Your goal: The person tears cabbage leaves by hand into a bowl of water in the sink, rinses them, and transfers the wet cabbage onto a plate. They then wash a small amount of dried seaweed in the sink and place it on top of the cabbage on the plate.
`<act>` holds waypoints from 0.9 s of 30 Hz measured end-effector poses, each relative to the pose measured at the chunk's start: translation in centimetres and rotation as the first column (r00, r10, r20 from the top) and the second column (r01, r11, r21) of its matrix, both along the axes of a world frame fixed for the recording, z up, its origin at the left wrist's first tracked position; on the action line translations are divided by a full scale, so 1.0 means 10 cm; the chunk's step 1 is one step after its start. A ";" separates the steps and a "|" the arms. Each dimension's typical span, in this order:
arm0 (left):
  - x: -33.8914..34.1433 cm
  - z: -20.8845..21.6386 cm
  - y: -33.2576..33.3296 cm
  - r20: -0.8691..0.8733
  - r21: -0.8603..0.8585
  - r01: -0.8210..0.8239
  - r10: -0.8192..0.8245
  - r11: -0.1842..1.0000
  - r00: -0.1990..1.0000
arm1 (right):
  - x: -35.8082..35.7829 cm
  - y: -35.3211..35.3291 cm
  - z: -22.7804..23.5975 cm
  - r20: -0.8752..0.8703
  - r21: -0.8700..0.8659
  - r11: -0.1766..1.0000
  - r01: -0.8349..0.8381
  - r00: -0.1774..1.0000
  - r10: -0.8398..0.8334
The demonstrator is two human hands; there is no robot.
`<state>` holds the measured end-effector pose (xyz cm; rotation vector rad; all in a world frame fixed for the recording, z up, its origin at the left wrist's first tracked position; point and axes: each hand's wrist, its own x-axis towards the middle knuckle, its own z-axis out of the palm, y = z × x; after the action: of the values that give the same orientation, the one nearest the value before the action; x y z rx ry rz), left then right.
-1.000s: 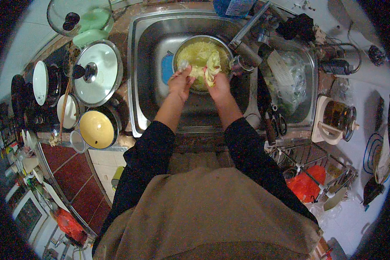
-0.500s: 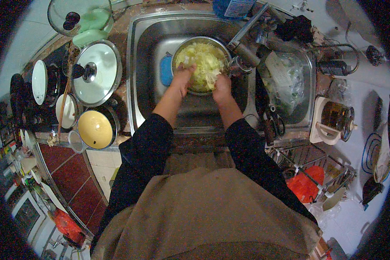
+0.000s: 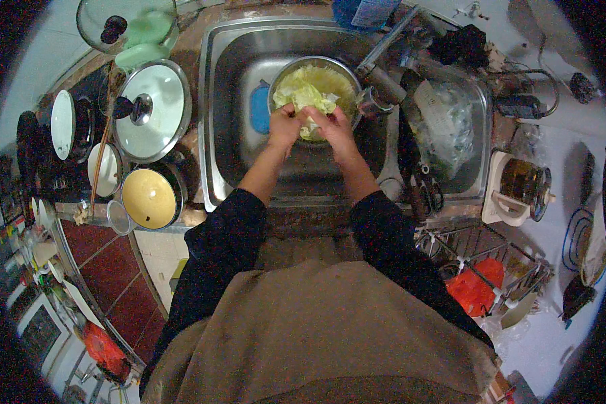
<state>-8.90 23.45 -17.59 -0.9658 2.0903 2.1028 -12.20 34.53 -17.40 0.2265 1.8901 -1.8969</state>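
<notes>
Over the steel sink, left hand and right hand angle inward, each grip pinching pale leaves.

Text: none I can read | blue package at far edge of my sink: pale label, print too small to make out

From my remote post I record: leaves in the bowl, bowl in the left basin, bag in the right basin; lid left of both (pot just before it), jug on their right.
</notes>
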 end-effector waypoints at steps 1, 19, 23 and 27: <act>0.01 -0.03 -0.02 -0.029 -0.017 0.069 -0.069 0.997 0.997 | -0.03 -0.01 -0.03 -0.039 0.016 0.999 -0.029 0.999 0.029; 0.06 -0.12 -0.01 0.068 0.181 -0.143 0.132 0.973 0.989 | -0.37 0.30 -0.63 0.381 0.036 0.870 0.491 0.798 -0.466; 0.09 -0.11 -0.16 0.055 0.314 -0.250 0.246 0.916 0.968 | -0.41 0.40 -0.62 0.393 0.011 0.875 0.484 0.802 -0.449; 0.06 -0.05 -0.19 0.133 0.369 -0.326 0.298 0.870 0.945 | -0.32 0.32 -0.32 0.399 -0.152 0.955 0.253 0.900 -0.175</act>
<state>-8.29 21.57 -18.08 -1.3598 1.4711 2.4529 -15.39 37.71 -20.56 0.7126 1.4509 -1.9928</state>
